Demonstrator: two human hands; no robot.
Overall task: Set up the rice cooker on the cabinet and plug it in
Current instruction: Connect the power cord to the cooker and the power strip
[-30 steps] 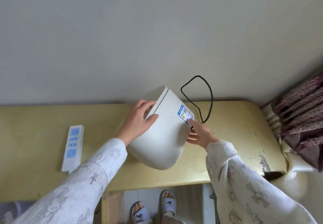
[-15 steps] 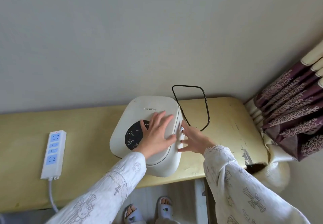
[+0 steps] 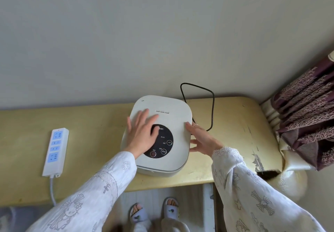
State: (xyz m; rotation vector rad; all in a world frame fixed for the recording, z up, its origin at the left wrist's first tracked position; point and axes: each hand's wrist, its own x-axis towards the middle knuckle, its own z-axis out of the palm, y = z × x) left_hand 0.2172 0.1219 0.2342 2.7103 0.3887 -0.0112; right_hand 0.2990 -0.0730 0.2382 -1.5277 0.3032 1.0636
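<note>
A white rice cooker (image 3: 173, 123) stands upright on the yellow cabinet top (image 3: 90, 123), its lid up and a black round control panel (image 3: 163, 145) facing me. My left hand (image 3: 142, 134) lies flat on the lid with straight, spread fingers, partly covering the panel. My right hand (image 3: 202, 140) touches the cooker's right side with straight fingers. The cooker's black cord (image 3: 207, 101) loops up against the wall behind it; its plug is hidden. A white and blue power strip (image 3: 56, 150) lies on the cabinet to the left, apart from the cooker.
The grey wall (image 3: 162, 32) runs directly behind the cabinet. A purple patterned curtain (image 3: 305, 116) hangs at the right end. The cabinet's right front corner (image 3: 267, 172) is chipped. My slippered feet (image 3: 153, 212) stand below the front edge. The strip's white cable (image 3: 52, 190) drops off the front.
The cooker went from tilted on its side to upright on the cabinet. My left hand moved from its rim onto the lid; my right hand stays at its right side.
</note>
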